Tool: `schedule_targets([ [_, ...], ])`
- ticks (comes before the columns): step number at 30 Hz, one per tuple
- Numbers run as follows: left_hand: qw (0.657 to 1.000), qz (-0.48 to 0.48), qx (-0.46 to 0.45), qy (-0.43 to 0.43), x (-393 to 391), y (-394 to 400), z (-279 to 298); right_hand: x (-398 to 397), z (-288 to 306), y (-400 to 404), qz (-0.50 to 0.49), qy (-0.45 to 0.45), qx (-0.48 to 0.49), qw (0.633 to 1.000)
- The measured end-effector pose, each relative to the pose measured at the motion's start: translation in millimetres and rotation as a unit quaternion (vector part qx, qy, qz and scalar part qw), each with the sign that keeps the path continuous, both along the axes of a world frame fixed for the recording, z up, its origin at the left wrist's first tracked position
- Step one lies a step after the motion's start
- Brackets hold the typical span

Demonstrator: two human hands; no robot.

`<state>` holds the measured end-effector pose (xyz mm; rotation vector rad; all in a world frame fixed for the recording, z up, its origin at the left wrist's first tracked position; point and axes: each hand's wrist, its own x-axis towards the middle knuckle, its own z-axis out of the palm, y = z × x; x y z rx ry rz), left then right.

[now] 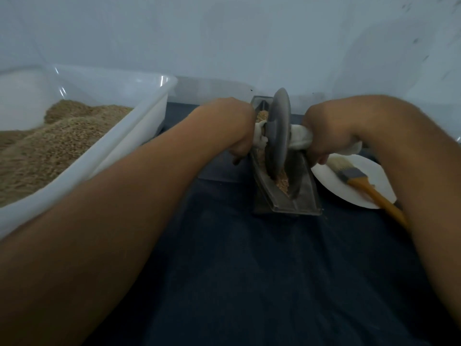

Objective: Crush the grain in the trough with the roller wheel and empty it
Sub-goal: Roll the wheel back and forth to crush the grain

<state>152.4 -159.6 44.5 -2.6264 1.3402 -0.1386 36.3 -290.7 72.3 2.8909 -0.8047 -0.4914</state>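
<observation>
A dark metal trough [305,193] lies lengthwise on the dark cloth, holding brown grain [282,182]. A grey roller wheel [279,133] stands upright in it, near the middle. Its axle handles are wrapped in white cloth [299,137]. My left hand [235,129] grips the left handle. On the other side my right hand [329,133] grips the right handle. More grain shows behind the wheel at the far end of the trough.
A large white plastic tub [139,128] heaped with grain stands at the left. A white plate [331,181] at the right carries a brush [359,179] with an orange handle. A pale wall rises just behind the trough. Dark cloth [249,270] covers the near surface.
</observation>
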Motion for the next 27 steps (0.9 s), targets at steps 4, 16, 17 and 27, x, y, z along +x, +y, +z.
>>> schedule_targets([
  [4, 0.992, 0.005, 0.126, 0.027, -5, -3, 7, -5, 7, 4, -0.005, 0.029, 0.048, 0.998],
  [16, 1.000, -0.007, 0.004, -0.006, -5, -4, 0, 2, -6, -1, 0.013, -0.028, -0.062, 0.998],
  [17, 0.999, -0.001, -0.035, 0.006, -1, -6, -3, 4, -9, -3, 0.021, -0.043, -0.085, 0.995],
  [27, 0.974, -0.007, -0.207, -0.095, 14, -11, -26, 20, -39, -28, 0.076, -0.235, -0.170, 0.954],
])
